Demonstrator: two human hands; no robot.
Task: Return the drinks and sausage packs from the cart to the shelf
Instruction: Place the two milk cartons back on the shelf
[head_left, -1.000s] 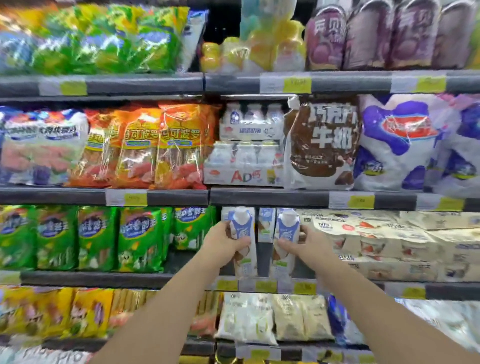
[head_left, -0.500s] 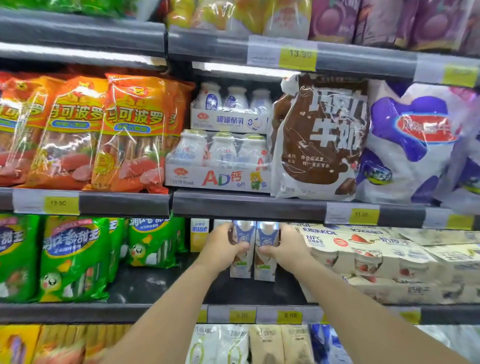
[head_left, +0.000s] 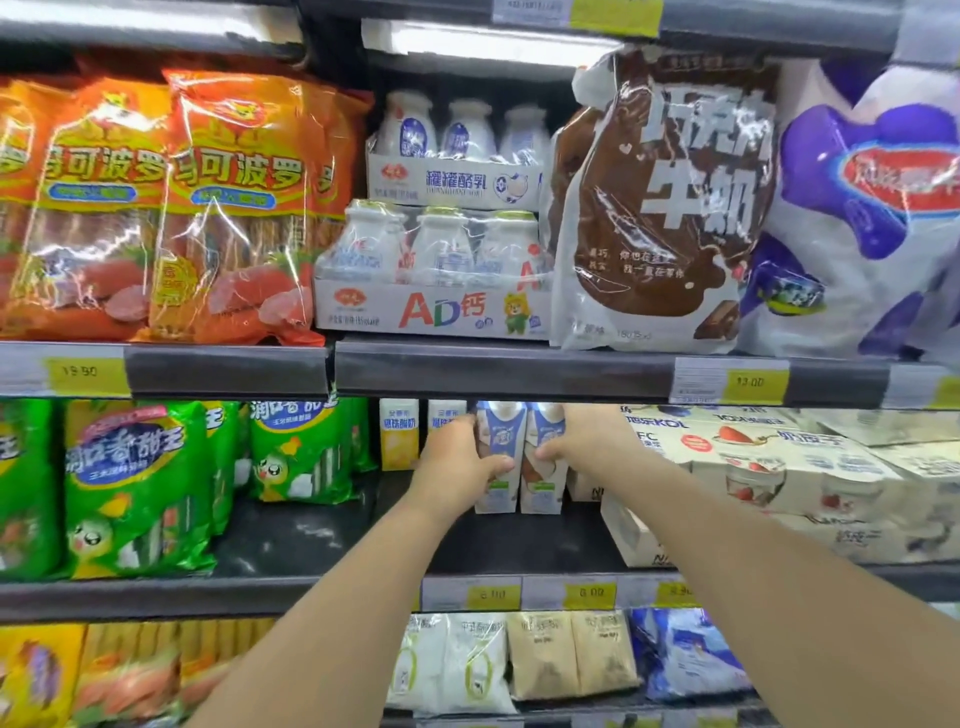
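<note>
Two white-and-blue drink cartons stand upright side by side, well back on the dark middle shelf (head_left: 291, 540). My left hand (head_left: 457, 465) is wrapped around the left carton (head_left: 500, 436), and my right hand (head_left: 582, 441) grips the right carton (head_left: 543, 488). The cartons touch each other and their bases rest on the shelf. Their tops are hidden under the shelf edge above. Green sausage packs (head_left: 140, 488) stand to the left on the same shelf. Orange sausage packs (head_left: 234, 208) fill the shelf above.
Behind the cartons stand yellow and white small cartons (head_left: 399, 434). Boxed yogurt multipacks (head_left: 779, 467) crowd the right of that shelf. Above are bottled milk packs (head_left: 441, 270), a brown chocolate milk bag (head_left: 665, 197) and a purple-white bag (head_left: 862, 218). Pouches (head_left: 519, 660) line the lower shelf.
Both hands have pushed the two cartons deeper onto the shelf and brought them together. The view has moved closer and tilted down.
</note>
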